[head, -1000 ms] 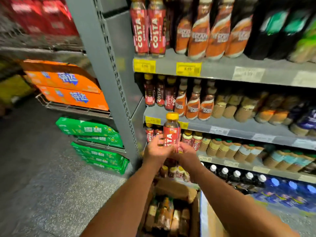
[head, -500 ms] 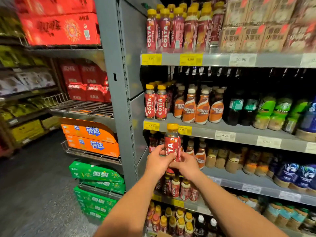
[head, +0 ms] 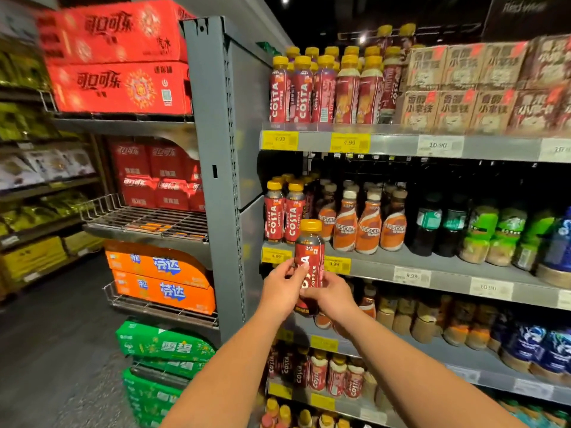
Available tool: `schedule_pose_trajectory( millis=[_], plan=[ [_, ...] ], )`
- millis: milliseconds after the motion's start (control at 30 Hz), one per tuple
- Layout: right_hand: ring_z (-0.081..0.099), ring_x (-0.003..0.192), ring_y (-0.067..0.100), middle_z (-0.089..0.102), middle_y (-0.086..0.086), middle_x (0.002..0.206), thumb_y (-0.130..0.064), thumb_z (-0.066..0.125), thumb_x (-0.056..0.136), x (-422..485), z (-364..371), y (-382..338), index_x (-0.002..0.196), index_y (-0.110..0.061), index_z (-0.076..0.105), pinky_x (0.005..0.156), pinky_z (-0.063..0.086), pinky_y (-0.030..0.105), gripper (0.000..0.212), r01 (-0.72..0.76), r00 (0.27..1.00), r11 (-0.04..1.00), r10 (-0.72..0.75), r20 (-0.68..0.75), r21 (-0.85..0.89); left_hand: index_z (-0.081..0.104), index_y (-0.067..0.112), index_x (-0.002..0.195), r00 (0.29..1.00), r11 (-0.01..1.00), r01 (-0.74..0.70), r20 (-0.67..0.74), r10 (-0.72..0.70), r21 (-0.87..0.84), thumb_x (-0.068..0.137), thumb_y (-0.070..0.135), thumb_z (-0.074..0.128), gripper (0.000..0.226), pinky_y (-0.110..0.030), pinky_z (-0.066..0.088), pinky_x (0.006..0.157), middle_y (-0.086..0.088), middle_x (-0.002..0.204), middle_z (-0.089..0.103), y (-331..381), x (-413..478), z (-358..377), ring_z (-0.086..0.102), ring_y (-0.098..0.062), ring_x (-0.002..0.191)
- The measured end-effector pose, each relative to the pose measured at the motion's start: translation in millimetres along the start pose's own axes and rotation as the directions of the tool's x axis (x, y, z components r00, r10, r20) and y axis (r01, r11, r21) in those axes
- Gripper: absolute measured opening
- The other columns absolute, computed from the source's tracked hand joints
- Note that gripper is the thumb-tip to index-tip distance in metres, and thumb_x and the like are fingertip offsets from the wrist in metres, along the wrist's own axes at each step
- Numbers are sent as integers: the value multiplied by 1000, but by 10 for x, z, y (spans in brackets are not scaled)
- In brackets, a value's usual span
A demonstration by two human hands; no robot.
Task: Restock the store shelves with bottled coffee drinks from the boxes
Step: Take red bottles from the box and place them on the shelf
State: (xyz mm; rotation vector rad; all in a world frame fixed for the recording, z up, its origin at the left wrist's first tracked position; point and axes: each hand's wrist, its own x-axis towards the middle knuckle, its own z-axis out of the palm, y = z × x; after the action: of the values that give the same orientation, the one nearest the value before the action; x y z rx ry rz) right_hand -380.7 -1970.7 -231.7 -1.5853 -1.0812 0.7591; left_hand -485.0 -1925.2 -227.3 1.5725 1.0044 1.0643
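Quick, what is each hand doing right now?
Left hand: holding the Costa coffee bottle, fingers curled round it.
Right hand: holding the same bottle from the other side.

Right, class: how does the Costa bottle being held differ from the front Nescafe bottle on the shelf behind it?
The Costa bottle has a yellow cap, the Nescafe bottle a pale one. The Costa bottle's label is dark red, the Nescafe bottle's orange and white. The left hand and right hand grip the Costa bottle; the Nescafe bottle stands on the shelf. Both are upright, capped bottles.
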Motion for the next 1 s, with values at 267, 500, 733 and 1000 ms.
schedule_pose_trajectory(
  millis=[267, 500, 733, 1000],
  plan=[
    [61, 84, 13, 66, 1, 94, -2, 69, 80, 627, 5, -281, 105, -10, 62, 64, 43, 14, 28, -2, 995, 1000, 4, -96, 27, 65, 30, 90, 997, 997, -53, 48, 55, -50, 100, 42, 37, 33, -27, 51, 75, 1, 90, 69, 114, 764, -4, 65, -16, 86],
    [59, 91, 17, 62, 4, 100, -1, 68, 83, 1237, -14, -475, 110, -10, 55, 75, 47, 22, 32, -8, 950, 993, 46, -310, 122, 47, 22, 67, 992, 991, -102, 79, 95, 84, 102, 38, 30, 43, -17, 30, 57, 0, 78, 51, 100, 1389, -50, 46, -10, 71],
    [62, 95, 21, 66, 2, 100, -8, 73, 79, 1677, 145, -354, 108, -12, 61, 92, 49, 40, 31, -69, 891, 997, 70, -449, 19, 53, 27, 78, 986, 999, -17, 164, 24, -42, 102, 39, 31, 35, -26, 38, 78, 16, 82, 52, -127, 1841, -26, 52, -4, 80],
    [63, 98, 25, 68, 6, 102, 0, 68, 80, 1892, 273, -179, 103, -19, 59, 94, 49, 47, 31, -137, 873, 990, 100, -478, -43, 53, 34, 82, 974, 997, 3, 225, 13, -72, 102, 39, 32, 29, -26, 40, 83, 15, 84, 55, -283, 1993, -14, 54, -13, 93]
  ],
)
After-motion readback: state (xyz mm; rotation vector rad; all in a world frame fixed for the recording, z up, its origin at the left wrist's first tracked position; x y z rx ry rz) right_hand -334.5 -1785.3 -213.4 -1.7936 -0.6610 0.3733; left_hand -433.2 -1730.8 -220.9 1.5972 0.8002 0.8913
